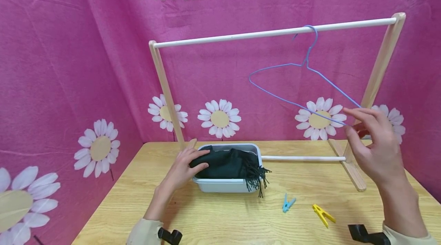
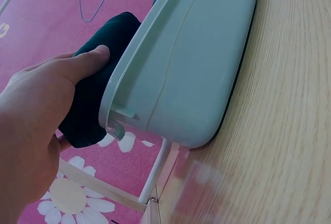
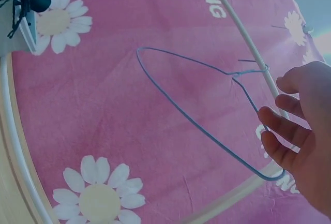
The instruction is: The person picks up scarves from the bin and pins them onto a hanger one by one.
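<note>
One camera sits on my head and looks forward and down, far enough back to take in the table (image 1: 234, 216), the rack (image 1: 234, 37), the bin (image 1: 224, 186), my left hand (image 1: 184, 166) and my right hand (image 1: 377, 145). The one on my left wrist faces the bin's outer wall close up, rolled sideways so the table runs up its right edge; the one on my right wrist, also rolled, looks past that hand at the hanger (image 3: 195, 124). Head and left wrist share the bin, head and right wrist the hanger, and all three meet on the pink curtain (image 1: 206, 72).
</note>
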Motion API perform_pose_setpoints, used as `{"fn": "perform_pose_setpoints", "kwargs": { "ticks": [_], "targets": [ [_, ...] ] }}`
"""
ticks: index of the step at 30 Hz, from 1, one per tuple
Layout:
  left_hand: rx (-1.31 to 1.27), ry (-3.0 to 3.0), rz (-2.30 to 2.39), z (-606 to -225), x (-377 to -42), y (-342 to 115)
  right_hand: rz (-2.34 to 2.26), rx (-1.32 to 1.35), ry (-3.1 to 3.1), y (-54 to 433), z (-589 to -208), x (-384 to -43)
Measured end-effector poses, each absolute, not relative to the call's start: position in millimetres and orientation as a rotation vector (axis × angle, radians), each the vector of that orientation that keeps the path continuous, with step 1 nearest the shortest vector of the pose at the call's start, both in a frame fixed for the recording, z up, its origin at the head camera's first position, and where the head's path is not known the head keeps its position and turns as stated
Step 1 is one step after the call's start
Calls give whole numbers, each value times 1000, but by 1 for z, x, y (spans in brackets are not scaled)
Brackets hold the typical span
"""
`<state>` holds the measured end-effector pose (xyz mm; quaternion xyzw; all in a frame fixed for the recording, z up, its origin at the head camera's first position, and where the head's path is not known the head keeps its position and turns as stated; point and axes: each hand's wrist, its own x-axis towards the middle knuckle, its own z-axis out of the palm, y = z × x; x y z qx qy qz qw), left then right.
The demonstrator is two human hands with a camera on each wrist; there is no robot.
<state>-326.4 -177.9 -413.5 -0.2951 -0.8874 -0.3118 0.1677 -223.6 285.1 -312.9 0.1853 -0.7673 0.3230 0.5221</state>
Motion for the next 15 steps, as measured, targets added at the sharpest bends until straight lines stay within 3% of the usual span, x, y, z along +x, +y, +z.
{"fn": "perform_pose_setpoints", "kwargs": {
  "ticks": [15],
  "targets": [
    [-838,-2538,-913,-414,-326,-178,813,328,-1823,297,-318,-228]
  ]
}}
